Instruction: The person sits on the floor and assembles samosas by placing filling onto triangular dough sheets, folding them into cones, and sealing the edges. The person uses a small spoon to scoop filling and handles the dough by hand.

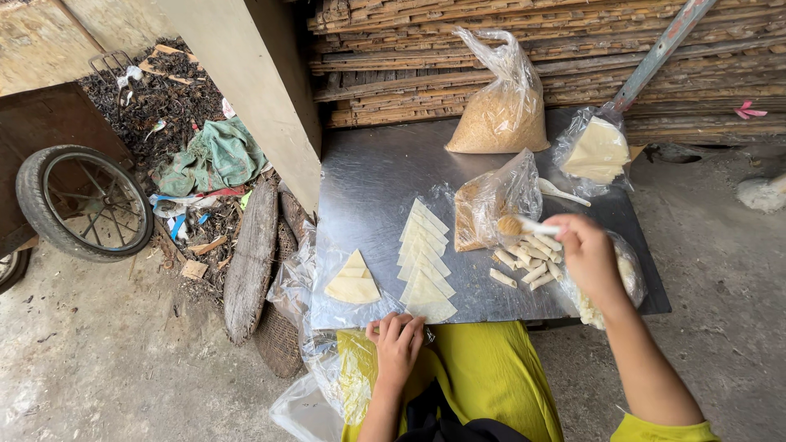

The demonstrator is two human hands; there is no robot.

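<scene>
The white spoon [528, 225] is up off the surface, loaded with a heap of tan, crumbly filling, and it hangs just over the pile of finished rolls [528, 260], right by the open mouth of the small clear bag of filling [485, 214]. Its long axis runs roughly left to right, bowl end pointing left toward the fanned row of wrappers [426, 260], handle end disappearing into the right hand [585, 250], whose fingers [565, 225] are closed in a pinch around the handle. So the nearest bare wrapper lies down and to the left of the spoon's bowl, near but clearly apart from it. The left hand [399, 340] sits lower, at the near edge of the metal surface [368, 176], fingers curled down and pressing on crinkled clear plastic there, holding nothing that I can make out; it is just beside the bottom wrapper of the row. The wrappers are pale yellow, thin, matte, cut to pointed triangular shapes and overlapping like shingles. A smaller stack of wrappers [354, 282] lies further left. The rolls are short, stubby cylinders, off-white, jumbled every which way. Behind them, a second white spoon [561, 191] lies flat, a big knotted bag of golden crumbs [501, 115] stands upright against the stacked wooden slats [508, 41], and another bag with pale folded sheets [598, 151] sits at the right corner. The surface itself is dull, scuffed sheet steel.
</scene>
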